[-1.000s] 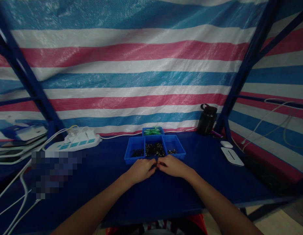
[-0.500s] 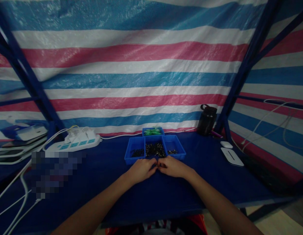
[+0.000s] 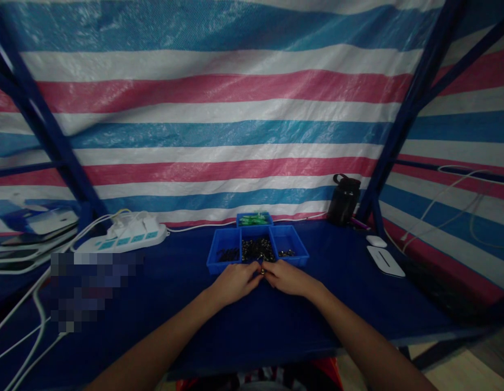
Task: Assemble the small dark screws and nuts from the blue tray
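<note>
At the far left we see a stack of flat devices (image 3: 21, 254) and loose white cables (image 3: 40, 304), then a pixelated patch that hides whatever lies there. Just behind that patch, a white power strip (image 3: 125, 239) with blue-green sockets rests on the dark blue tabletop (image 3: 219, 339), plugs crowded along its rear edge. Next we come to three blue bins side by side: the left bin (image 3: 222, 267) holds thin dark pieces, too small for us to make out. Our left hand (image 3: 236, 279) rests in front of it, its grip closed, thumb and fingertips pinched on one side of a small shiny piece (image 3: 262, 271). That piece sits between our two hands, just in front of the middle bin (image 3: 255, 231), which carries a heap of dark, glinting bits; behind it, a smaller bin (image 3: 238, 220) contains green packets (image 3: 254, 219). Our right hand (image 3: 288, 278) meets the piece from the other side, its grip likewise pinched on it, though our fingers hide most of its shape. Beyond that hand, the right bin (image 3: 287, 239) has a few shiny bits near its front. Farther right we find a black bottle (image 3: 343, 203) standing upright near the striped sheet (image 3: 243, 130), then a small white case (image 3: 376, 241) just behind a flat white device (image 3: 386, 261).
</note>
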A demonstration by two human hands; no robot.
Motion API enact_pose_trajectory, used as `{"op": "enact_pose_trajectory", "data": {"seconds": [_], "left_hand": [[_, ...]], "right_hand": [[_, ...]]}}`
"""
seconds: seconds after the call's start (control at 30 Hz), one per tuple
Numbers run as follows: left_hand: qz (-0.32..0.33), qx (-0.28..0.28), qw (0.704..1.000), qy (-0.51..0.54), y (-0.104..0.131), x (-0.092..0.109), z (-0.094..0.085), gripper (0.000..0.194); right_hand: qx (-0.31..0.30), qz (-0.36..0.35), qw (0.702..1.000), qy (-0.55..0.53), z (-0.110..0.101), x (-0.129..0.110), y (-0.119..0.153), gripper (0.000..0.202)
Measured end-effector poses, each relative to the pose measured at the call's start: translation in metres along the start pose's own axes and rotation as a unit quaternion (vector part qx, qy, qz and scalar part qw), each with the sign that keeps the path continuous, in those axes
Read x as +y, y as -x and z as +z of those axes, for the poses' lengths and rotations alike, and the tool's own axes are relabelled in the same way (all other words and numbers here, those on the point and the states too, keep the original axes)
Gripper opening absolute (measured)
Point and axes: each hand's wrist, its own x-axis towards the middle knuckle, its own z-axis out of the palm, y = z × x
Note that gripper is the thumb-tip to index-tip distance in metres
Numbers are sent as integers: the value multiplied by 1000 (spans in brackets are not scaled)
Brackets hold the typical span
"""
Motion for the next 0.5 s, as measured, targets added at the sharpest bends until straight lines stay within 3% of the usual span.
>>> {"op": "enact_pose_trajectory", "data": {"seconds": [0.5], "left_hand": [[5, 11, 1000, 0, 0, -2, 2, 15]], "right_hand": [[0, -4, 999, -34, 0, 1, 1, 13]]}}
